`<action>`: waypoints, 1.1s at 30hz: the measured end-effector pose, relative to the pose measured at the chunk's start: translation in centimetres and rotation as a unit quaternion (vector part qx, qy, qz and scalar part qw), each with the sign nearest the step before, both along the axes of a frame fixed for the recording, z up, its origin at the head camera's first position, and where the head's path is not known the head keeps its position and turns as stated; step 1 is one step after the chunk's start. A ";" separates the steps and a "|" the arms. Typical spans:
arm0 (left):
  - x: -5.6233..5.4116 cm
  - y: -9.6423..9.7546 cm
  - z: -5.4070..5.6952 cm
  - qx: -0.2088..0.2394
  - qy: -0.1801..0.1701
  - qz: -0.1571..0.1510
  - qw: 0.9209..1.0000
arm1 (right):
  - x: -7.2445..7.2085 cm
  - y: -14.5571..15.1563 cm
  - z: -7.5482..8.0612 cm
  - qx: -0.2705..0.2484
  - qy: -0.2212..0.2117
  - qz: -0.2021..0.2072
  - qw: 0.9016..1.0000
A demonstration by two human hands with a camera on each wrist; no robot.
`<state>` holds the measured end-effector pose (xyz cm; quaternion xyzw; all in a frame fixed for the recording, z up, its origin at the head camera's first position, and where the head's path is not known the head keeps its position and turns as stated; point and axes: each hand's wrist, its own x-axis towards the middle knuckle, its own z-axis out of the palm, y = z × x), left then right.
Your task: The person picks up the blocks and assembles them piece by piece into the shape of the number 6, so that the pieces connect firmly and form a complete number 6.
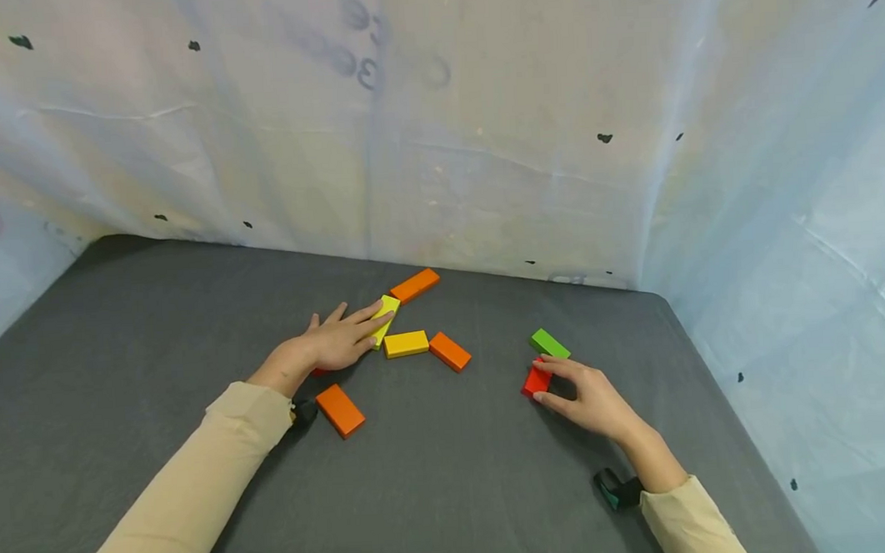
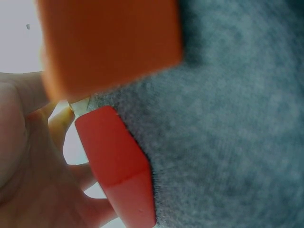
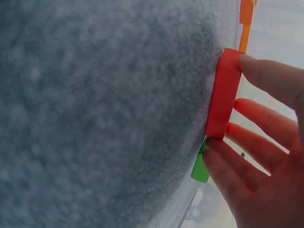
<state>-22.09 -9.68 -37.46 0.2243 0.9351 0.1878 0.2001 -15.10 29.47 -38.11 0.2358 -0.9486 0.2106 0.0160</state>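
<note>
My left hand (image 1: 336, 340) lies with its fingers spread and straight over a light yellow block (image 1: 390, 306), fingertips on its face. A red block (image 2: 114, 152) lies beneath that hand, mostly hidden in the head view. Closer to the wrist is an orange block (image 1: 340, 411), which looms large in the left wrist view. On the right, my right hand (image 1: 587, 394) pinches another red block (image 1: 536, 381) by its two ends, between thumb and fingers. That block stays on or very near the cloth. Just behind it, a green block (image 1: 549, 343) lies close to the fingertips.
Between the hands lie a deeper yellow block (image 1: 406, 343) and an orange block (image 1: 450, 352), end to end. Another orange block (image 1: 415, 285) touches or nearly touches the light yellow one, farther back. Dark grey cloth (image 1: 454, 493) covers the surface; pale sheeting (image 1: 482, 166) hangs behind it.
</note>
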 end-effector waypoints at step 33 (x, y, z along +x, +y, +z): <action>-0.3 0.0 0.0 0.001 -0.005 -0.010 1.000 | -0.4 -4.1 0.3 -0.034 -0.063 0.075 0.995</action>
